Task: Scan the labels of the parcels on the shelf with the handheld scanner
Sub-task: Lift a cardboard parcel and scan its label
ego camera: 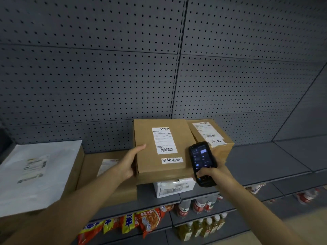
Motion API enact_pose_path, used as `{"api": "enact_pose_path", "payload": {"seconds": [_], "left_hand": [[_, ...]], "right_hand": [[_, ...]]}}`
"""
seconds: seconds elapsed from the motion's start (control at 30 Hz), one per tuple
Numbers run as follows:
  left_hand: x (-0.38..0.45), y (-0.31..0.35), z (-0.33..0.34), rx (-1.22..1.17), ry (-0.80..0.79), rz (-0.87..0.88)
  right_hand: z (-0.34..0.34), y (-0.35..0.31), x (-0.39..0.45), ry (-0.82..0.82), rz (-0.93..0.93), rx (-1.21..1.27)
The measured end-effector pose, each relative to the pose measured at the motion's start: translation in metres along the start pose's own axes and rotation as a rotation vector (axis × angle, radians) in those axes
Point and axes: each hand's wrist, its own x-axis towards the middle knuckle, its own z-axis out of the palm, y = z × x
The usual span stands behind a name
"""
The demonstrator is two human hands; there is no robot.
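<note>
The black handheld scanner with a lit screen (pixel 202 163) is gripped in the right hand (pixel 215 174), fingers curled round its lower end so the keypad is mostly hidden; it sits just beside the right edge of the brown cardboard parcel with a white barcode label (pixel 159 149). The left hand (pixel 131 162) lies flat against that parcel's left side, fingers straight. The parcel rests on a white box (pixel 174 188) (largely covered), on the grey metal shelf (pixel 265 161). Behind it, 1 more brown labelled parcel (pixel 210 137) is partly hidden. Label print is too small to read. The shelf's right stretch lies bare.
</note>
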Motion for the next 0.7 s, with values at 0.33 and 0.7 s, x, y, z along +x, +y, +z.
{"api": "enact_pose_path", "payload": {"seconds": [0.33, 0.7], "left_hand": [[0.064, -0.040, 0.012, -0.037, 0.086, -0.128], [0.096, -0.050, 0.014, -0.065, 0.213, -0.154]], "right_hand": [[-0.010, 0.027, 0.069, -0.096, 0.062, -0.112], [-0.017, 0.048, 0.125, -0.196, 0.110, -0.143]]}}
